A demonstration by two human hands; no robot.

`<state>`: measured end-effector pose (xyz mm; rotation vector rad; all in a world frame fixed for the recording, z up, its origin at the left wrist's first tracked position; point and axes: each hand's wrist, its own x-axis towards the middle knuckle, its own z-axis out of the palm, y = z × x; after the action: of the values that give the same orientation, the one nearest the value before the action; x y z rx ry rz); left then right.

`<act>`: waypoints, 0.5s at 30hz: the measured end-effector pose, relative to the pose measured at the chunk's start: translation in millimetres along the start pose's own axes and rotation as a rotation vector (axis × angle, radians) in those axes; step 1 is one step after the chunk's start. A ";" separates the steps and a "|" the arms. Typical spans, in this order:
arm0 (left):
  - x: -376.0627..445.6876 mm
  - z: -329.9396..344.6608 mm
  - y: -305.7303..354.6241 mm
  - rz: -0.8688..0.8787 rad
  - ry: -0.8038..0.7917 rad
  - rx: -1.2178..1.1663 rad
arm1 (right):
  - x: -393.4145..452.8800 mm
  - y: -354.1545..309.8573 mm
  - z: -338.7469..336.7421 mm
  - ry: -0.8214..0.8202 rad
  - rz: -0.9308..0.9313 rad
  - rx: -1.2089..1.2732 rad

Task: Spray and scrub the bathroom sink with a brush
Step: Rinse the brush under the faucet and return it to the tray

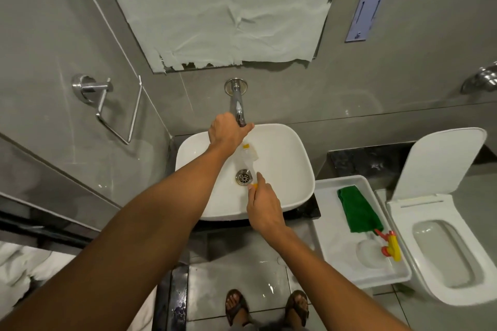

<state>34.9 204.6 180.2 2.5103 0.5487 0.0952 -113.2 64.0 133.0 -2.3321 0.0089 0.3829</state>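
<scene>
A white basin (pixel 290 169) sits on a dark counter, its metal drain (pixel 244 177) in the middle. A chrome tap (pixel 236 105) juts from the wall above it. My left hand (pixel 227 131) rests at the tap's spout end, thumb stretched out beneath it. My right hand (pixel 265 207) grips the orange-ended handle of a brush (pixel 249 154) whose pale head lies in the basin under the spout, beyond the drain. A spray bottle (pixel 376 246) with a yellow and red trigger lies in a white tray.
The white tray (pixel 330 226) stands right of the basin and holds a green cloth (pixel 357 209). An open toilet (pixel 441 250) is at the far right. A towel ring (pixel 107 105) hangs on the left wall. My sandalled feet (pixel 266 306) stand on wet floor tiles.
</scene>
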 end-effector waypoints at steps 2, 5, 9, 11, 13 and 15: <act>2.0 3.2 -0.2 -0.014 0.017 0.009 | 0.9 4.0 -1.5 0.005 -0.004 0.005; 1.4 4.7 0.8 -0.018 0.042 0.026 | 0.7 7.8 -2.8 0.001 -0.017 -0.009; -0.8 7.2 2.9 -0.002 0.043 0.006 | -0.5 11.8 -2.3 -0.018 -0.005 -0.017; -0.3 8.5 2.3 -0.007 0.030 -0.011 | -0.8 13.5 -1.2 -0.025 0.000 -0.010; 2.1 7.7 -1.0 0.010 0.007 -0.021 | -0.5 15.3 -0.8 -0.028 0.001 0.000; 7.3 4.7 -7.3 0.052 -0.058 -0.030 | -0.4 16.6 -2.0 -0.022 -0.003 0.021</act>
<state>39.8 210.6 172.0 2.4902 0.4560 0.0500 -115.0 50.7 122.9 -2.3072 -0.0010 0.4047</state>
